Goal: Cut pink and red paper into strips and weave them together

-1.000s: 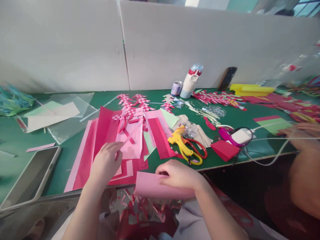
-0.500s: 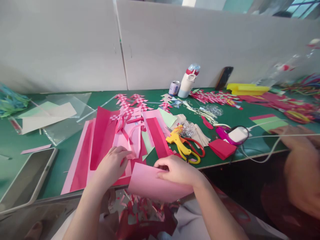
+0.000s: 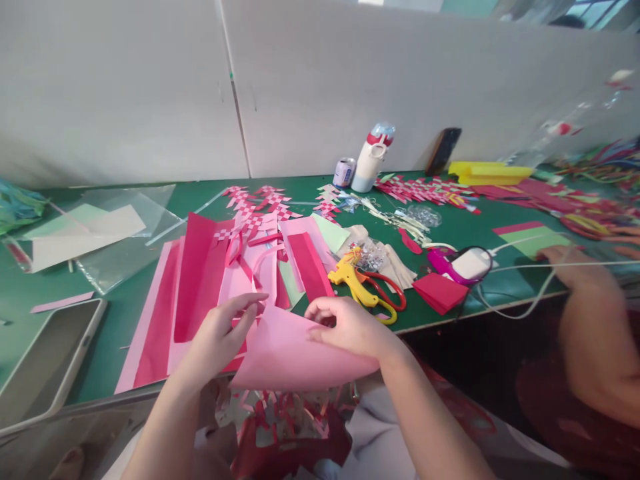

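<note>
My right hand (image 3: 347,325) pinches the upper edge of a pink sheet of paper (image 3: 300,357), thumb in front and fingers curled behind. The sheet hangs tilted and slightly bowed over the table's front edge. My left hand (image 3: 225,330) is at the sheet's upper left corner, thumb and fingers apart; whether the fingertips touch the corner I cannot tell. Under and behind my hands lie pink and crimson sheets (image 3: 200,280), some folded, with loose crimson strips (image 3: 241,257) on top. Right of them lie yellow-handled scissors (image 3: 357,280) and orange-handled scissors (image 3: 395,290).
Woven checkered paper pieces (image 3: 255,207) lie behind the sheets. A bottle (image 3: 370,160) and a can (image 3: 344,172) stand by the wall. A phone (image 3: 55,360) lies left. White cables (image 3: 520,313) run from a charger (image 3: 470,265) near another person's hand (image 3: 560,263). Paper scraps (image 3: 280,413) are below.
The pink sheet has swung left and up in my right hand, bringing its corner to my left hand. My left fingers have come off the light pink paper on the pile and spread.
</note>
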`<state>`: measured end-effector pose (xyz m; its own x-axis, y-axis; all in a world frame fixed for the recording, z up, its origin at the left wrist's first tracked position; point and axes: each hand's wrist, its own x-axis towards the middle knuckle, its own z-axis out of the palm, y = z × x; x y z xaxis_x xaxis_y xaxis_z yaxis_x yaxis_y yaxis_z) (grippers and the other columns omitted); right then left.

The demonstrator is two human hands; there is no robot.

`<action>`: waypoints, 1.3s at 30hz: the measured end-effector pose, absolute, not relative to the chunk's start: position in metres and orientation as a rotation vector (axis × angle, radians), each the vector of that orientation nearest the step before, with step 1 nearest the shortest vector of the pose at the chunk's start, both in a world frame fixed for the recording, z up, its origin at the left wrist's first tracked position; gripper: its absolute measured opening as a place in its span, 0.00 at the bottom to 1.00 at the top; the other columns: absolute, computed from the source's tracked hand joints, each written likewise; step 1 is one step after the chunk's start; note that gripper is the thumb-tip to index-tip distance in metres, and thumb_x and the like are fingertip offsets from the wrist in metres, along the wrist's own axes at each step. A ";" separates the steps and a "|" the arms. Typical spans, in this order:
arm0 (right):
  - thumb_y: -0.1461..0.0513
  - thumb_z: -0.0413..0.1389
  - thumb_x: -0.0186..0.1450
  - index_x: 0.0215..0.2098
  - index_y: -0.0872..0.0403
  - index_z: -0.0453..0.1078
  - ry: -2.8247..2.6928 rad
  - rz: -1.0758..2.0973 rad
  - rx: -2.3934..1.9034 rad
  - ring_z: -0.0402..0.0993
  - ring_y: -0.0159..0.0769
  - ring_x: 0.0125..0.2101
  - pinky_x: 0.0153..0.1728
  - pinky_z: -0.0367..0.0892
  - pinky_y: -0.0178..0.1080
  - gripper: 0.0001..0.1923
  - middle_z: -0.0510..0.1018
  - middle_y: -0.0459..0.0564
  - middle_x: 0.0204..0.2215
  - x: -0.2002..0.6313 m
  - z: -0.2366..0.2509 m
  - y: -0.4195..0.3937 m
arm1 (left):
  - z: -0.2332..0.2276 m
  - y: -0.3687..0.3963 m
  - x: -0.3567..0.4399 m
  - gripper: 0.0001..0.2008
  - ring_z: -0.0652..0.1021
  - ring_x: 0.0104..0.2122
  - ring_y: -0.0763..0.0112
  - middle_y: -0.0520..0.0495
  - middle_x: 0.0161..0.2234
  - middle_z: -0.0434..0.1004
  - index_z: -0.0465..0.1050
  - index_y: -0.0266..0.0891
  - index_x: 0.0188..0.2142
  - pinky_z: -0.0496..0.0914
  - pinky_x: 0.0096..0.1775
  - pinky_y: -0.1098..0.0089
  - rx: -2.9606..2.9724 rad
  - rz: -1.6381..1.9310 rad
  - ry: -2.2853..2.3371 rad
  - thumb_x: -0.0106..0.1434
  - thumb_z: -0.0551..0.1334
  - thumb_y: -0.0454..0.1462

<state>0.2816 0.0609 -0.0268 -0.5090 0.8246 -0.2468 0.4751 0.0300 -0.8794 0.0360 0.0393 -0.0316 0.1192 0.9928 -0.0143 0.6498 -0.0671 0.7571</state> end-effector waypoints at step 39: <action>0.62 0.48 0.69 0.41 0.53 0.74 -2.204 0.628 -1.109 0.75 0.34 0.38 0.40 0.64 0.35 0.12 0.80 0.49 0.37 0.260 -0.027 0.072 | -0.035 0.037 0.037 0.17 0.72 0.29 0.72 0.48 0.29 0.76 0.77 0.37 0.34 0.65 0.28 0.76 1.107 1.090 1.492 0.52 0.68 0.48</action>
